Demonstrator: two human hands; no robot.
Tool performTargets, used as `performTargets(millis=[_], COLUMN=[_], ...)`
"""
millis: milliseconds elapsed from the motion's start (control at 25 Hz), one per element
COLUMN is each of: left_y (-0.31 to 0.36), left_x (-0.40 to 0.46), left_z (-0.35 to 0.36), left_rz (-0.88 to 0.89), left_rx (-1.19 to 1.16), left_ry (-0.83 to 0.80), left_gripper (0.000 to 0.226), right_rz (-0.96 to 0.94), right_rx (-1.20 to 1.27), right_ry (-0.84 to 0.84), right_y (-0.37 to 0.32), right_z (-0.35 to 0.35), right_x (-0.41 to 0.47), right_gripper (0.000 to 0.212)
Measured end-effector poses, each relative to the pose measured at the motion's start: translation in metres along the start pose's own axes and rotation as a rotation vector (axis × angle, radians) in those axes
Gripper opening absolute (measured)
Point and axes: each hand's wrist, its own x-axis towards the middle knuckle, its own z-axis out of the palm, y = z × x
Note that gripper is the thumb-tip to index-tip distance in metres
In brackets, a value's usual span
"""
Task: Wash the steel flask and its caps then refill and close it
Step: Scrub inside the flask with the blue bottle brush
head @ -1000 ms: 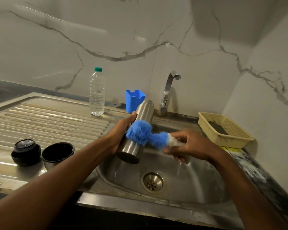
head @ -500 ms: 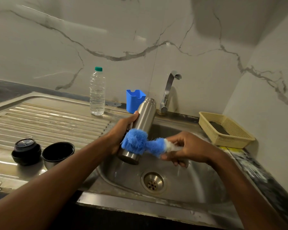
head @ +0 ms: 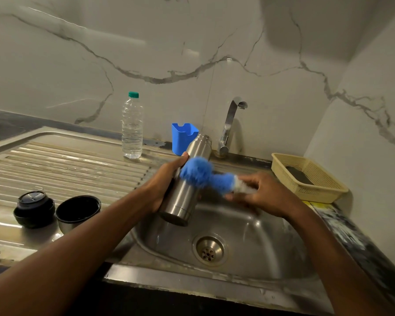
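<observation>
A: Where is the steel flask [head: 187, 179] compared with the hands?
B: It is over the sink basin [head: 249, 242], tilted, with its bottom toward the camera. The left hand [head: 167, 181] grips it around the middle, from the left side. The right hand [head: 260, 192] is just to the right of it and holds the handle of a blue brush [head: 205, 174]. The brush head touches the side of the flask; it looks blurred.

A: How many things do you count?
B: One flask, one brush, and two caps on the ribbed drainboard [head: 66, 160] at the left: a black inner cap [head: 33, 207] and a cup cap [head: 78, 212] just beside it, with its opening up. Also one plastic bottle [head: 132, 128], one blue holder [head: 183, 137], one tap [head: 230, 124] and one yellow basket [head: 310, 179].

A: What is inside the containers?
B: The plastic bottle has clear water and a green cap on it. The basket holds one dark flat thing; what it is I cannot tell. The cup cap looks dark inside. The basin shows only its drain [head: 209, 249].
</observation>
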Motion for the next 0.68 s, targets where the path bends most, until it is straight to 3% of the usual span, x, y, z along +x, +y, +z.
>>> performTargets(millis=[80, 240, 320, 440, 600, 680], left_y=[0.0004, -0.0009, -0.0009, -0.0035, -0.003, -0.0023], left_x=[-0.0003, 0.0002, 0.0006, 0.001, 0.0016, 0.0003], left_z=[0.0017, 0.0011, 0.0009, 0.0016, 0.0027, 0.0021], left_rz=[-0.019, 0.002, -0.002, -0.006, 0.03, 0.016], left_rx=[-0.033, 0.043, 0.052, 0.04, 0.033, 0.05], left_ry=[-0.036, -0.023, -0.025, -0.035, -0.013, -0.004], left_gripper=[0.049, 0.047, 0.053, 0.057, 0.047, 0.044], right_rz=[-0.008, -0.002, 0.0, 0.002, 0.027, 0.035], right_rx=[0.023, 0.103, 0.077, 0.064, 0.103, 0.017], right_ry=[0.122, -0.184, -0.131, 0.09, -0.193, -0.046], right_y=[0.0004, -0.001, 0.0014, 0.0038, 0.0002, 0.0033], right_z=[-0.0003, -0.0022, -0.0011, -0.0016, -0.0016, -0.0001], right_x=[0.0013, -0.0038, -0.0017, 0.0015, -0.003, 0.0009], right_gripper=[0.023, 0.027, 0.027, 0.023, 0.03, 0.029])
